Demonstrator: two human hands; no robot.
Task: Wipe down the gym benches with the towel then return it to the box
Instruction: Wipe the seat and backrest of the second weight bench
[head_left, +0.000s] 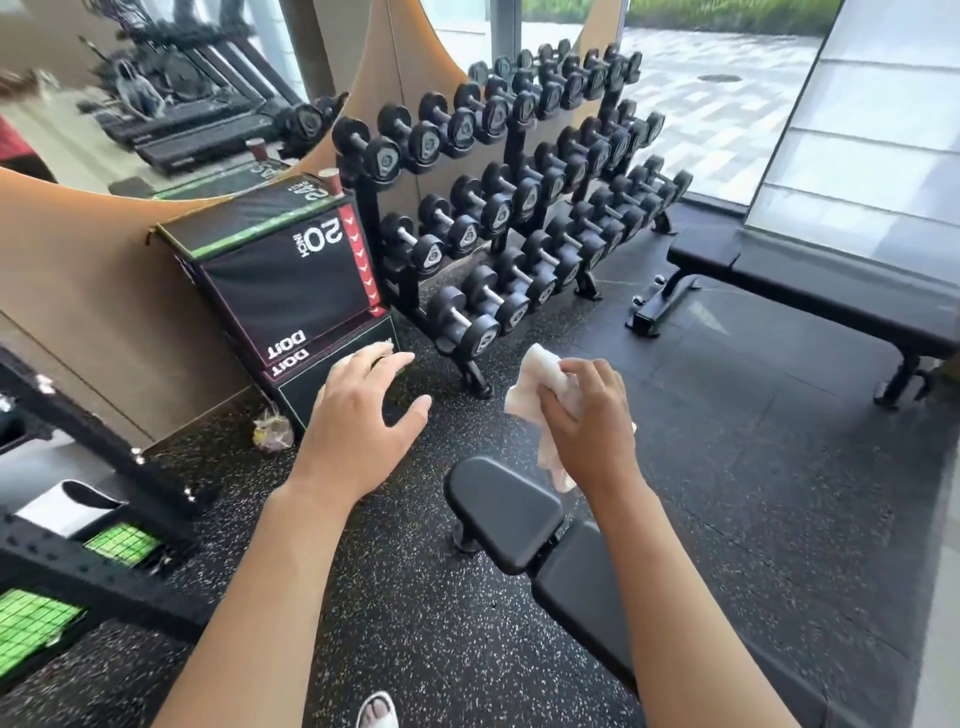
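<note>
My right hand (589, 421) grips a crumpled white towel (540, 371) in the air, just above the far end of a black padded bench (506, 512) that runs toward me. My left hand (363, 410) hovers with fingers spread and relaxed, holding nothing, to the left of the bench over the floor. A second black bench (810, 291) stands at the right by the window. No towel box is clearly visible.
A rack of black dumbbells (498, 208) lines the wall ahead. Stacked black plyo boxes (291, 280) lean at the left, with a small crumpled bag (272, 431) on the floor beside them. A black rack frame (93, 561) sits at lower left. Speckled rubber floor (727, 467) lies between the benches.
</note>
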